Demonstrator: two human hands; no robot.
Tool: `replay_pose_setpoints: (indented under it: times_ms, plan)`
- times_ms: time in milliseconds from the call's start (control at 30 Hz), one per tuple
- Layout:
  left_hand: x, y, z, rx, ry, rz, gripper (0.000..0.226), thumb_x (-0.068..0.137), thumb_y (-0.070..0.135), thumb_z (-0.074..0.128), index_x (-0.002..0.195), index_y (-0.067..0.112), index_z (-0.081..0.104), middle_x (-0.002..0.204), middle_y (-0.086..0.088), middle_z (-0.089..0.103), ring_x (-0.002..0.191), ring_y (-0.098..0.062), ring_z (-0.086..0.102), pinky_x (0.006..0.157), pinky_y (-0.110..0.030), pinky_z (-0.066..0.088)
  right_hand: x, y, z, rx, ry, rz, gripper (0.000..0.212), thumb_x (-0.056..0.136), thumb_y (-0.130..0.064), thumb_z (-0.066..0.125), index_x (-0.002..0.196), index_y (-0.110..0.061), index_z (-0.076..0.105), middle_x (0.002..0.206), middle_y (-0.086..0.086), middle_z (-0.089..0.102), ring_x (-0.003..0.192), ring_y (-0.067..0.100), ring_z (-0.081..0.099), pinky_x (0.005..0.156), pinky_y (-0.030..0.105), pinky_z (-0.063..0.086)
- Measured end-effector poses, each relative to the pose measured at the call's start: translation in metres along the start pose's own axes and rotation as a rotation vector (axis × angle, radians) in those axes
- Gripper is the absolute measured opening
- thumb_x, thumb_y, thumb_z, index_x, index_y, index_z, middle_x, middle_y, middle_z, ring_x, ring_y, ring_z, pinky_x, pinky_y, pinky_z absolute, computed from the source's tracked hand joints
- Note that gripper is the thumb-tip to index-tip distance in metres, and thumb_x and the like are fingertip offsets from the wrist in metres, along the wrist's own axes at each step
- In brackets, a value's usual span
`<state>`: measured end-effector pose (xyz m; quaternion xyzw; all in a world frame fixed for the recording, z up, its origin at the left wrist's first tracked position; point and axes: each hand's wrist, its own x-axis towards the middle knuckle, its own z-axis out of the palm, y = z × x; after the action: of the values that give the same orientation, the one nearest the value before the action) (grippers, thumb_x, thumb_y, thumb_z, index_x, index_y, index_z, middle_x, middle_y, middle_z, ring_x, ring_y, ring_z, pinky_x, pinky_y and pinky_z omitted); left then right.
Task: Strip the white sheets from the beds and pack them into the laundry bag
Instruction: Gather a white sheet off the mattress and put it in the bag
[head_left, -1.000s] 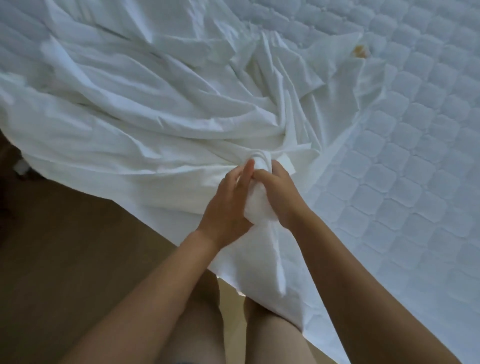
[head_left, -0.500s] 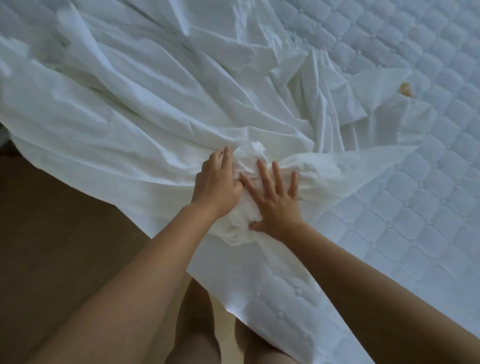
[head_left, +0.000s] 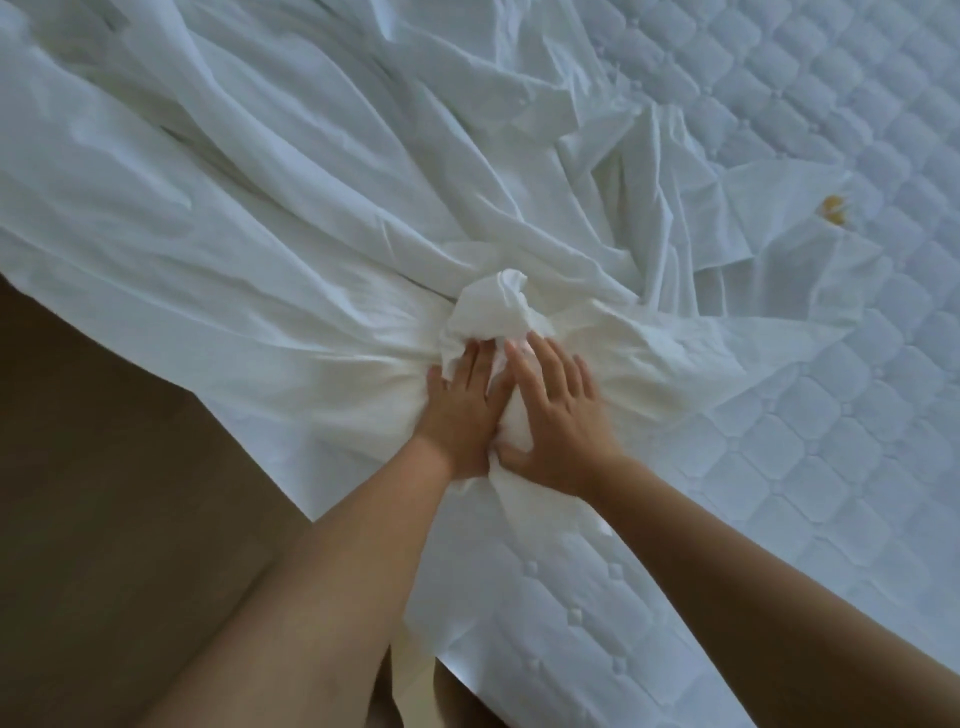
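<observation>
A crumpled white sheet (head_left: 260, 218) covers the upper left of the bed and hangs over its edge. Part of it is gathered into a tight wad (head_left: 493, 312) near the middle of the view. My left hand (head_left: 462, 410) lies on the gathered cloth just below the wad, fingers curled into the folds. My right hand (head_left: 558, 426) presses flat beside it, fingers spread, with bunched cloth pinched between the two hands. No laundry bag is in view.
The quilted white mattress (head_left: 805, 441) lies bare to the right and below. A small yellow-brown spot (head_left: 834, 210) marks the sheet's far corner. Brown floor (head_left: 104, 493) runs along the bed's left edge. My legs show at the bottom.
Both hands have pushed forward over the bed, carrying the gathered cloth away from me. The right hand went from a closed grip to flat, spread fingers.
</observation>
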<state>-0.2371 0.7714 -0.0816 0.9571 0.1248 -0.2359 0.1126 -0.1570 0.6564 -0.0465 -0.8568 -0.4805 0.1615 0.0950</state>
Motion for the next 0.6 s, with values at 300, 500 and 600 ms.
replay_pose_setpoints:
  times_ms: [300,500,600]
  plan:
    - [-0.008,-0.008,-0.074,-0.400,-0.023,-0.053,0.022,0.089,0.022,0.055,0.106,0.015,0.066,0.107,-0.009,0.068,0.100,-0.029,0.061,0.072,-0.026,0.038,-0.010,0.008,-0.006,-0.184,-0.050,-0.084,0.120,0.033,-0.043,0.090,0.137,-0.016,0.037,0.131,0.023,0.053,0.119,0.041,0.053,0.094,0.064,0.039]
    - [-0.027,-0.030,-0.106,-0.790,-0.396,-0.252,0.009,0.085,0.008,0.057,0.092,0.014,0.061,0.088,-0.005,0.061,0.074,-0.017,0.057,0.061,-0.025,0.044,0.012,-0.015,-0.030,0.093,-0.172,-0.023,0.063,0.077,-0.039,0.067,0.132,-0.018,0.043,0.115,0.005,0.064,0.109,0.027,0.058,0.105,0.031,0.027]
    - [-0.040,-0.025,-0.096,-0.588,-0.173,-0.294,0.026,0.089,0.021,0.052,0.113,0.010,0.054,0.109,-0.010,0.059,0.098,-0.027,0.056,0.075,-0.031,0.045,0.029,-0.023,-0.040,0.174,-0.291,0.131,0.049,0.081,-0.034,0.063,0.125,-0.016,0.049,0.115,0.007,0.064,0.110,0.030,0.057,0.090,0.031,0.034]
